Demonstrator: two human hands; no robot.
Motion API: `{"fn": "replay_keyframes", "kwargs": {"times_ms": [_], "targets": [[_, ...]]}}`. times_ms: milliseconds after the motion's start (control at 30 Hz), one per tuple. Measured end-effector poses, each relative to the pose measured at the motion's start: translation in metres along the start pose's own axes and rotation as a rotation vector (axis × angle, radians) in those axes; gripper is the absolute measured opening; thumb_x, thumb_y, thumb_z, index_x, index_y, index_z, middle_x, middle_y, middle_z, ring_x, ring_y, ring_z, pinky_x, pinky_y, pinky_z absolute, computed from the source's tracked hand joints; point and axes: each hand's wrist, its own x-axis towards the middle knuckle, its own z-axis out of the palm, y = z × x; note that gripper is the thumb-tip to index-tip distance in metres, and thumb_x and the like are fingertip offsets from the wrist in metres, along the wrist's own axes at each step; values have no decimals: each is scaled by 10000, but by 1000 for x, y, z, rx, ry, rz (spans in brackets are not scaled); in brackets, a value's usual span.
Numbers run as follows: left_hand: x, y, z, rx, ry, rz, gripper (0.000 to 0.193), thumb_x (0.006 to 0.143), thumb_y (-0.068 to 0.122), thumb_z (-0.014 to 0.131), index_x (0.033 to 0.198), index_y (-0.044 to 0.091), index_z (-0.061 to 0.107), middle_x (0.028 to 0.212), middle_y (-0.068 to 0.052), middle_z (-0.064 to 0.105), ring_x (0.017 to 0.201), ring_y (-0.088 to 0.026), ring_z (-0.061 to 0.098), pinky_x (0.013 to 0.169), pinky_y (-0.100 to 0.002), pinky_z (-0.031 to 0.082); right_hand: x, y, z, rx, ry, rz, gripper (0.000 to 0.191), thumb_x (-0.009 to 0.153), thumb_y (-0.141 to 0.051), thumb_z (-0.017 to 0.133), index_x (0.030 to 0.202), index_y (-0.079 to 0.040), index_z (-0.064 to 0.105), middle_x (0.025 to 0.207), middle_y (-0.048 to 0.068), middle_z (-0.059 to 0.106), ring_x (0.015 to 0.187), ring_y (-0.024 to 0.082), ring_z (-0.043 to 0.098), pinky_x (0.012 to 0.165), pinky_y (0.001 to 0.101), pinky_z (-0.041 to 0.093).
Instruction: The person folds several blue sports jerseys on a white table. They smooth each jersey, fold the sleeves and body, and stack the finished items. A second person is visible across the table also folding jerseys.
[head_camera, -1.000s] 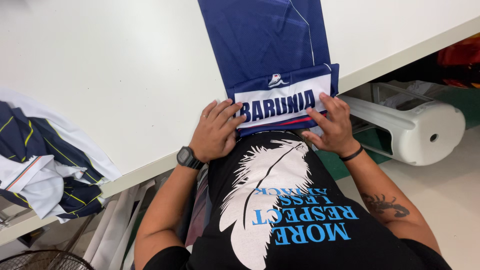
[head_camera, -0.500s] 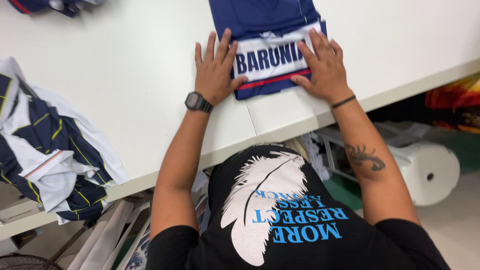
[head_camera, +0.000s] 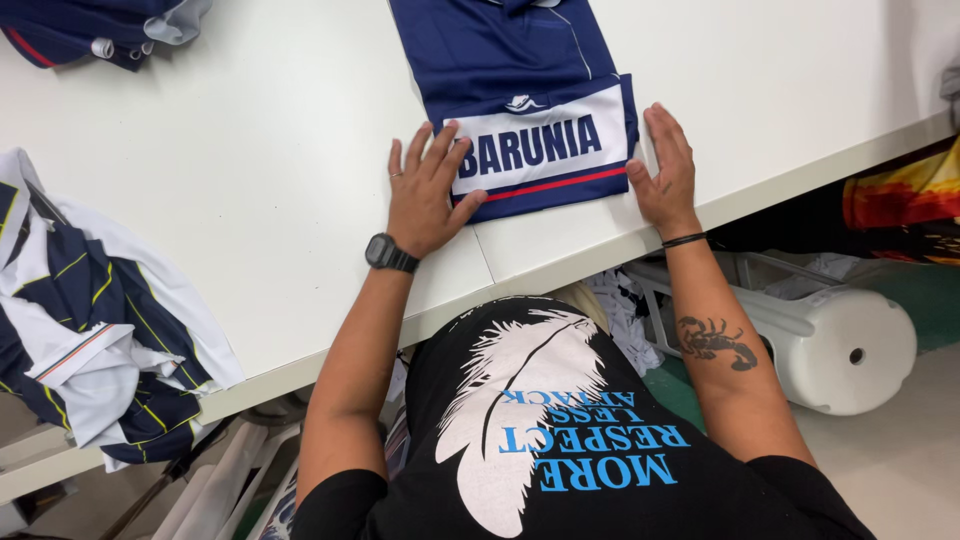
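Both hands lie flat and open on the desk (head_camera: 250, 190), gripping nothing. The left hand (head_camera: 425, 195) presses the folded jersey (head_camera: 520, 100); the right hand (head_camera: 668, 175) touches its right edge.

view: I've only the one head cam, no second view to overlap
facing: steeply down, over my chest to the table (head_camera: 250, 200)
range: close, arm's length
frame: both forearms, table edge, jersey (head_camera: 520, 110) top centre, floor lower right

Black feather-print tee (head_camera: 560, 440); black wristwatch (head_camera: 390, 254); scorpion tattoo (head_camera: 715, 340).
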Motion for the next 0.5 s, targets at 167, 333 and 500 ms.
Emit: {"fn": "replay_keyframes", "kwargs": {"times_ms": [167,333,500], "targets": [[17,1,4,92,-107,-32,995,834,717,679,1585,154,349,1689,-45,238,1532,-362,176,1212,-639,69,8,5,-2,103,69,30,718,1041,-591,584,1389,35,624,1466,243,585,1412,384,542,1183,449,443],[0,3,6,51,-105,-109,1049,793,748,709,1590,169,348,1691,-39,231,1544,-343,182,1241,-621,90,6,9,-4,130,81,73,576,1029,-443,678,1354,31,648,1446,224,612,1393,365,564,1169,440,465],[-35,1,0,-32,-5,-132,1043,792,669,763,1580,117,362,1674,-98,264,1534,-358,220,1230,-625,118,3,9,-1,152,68,55,542,1024,-415,691,1333,30,657,1446,220,608,1387,362,569,1163,436,473]]}}
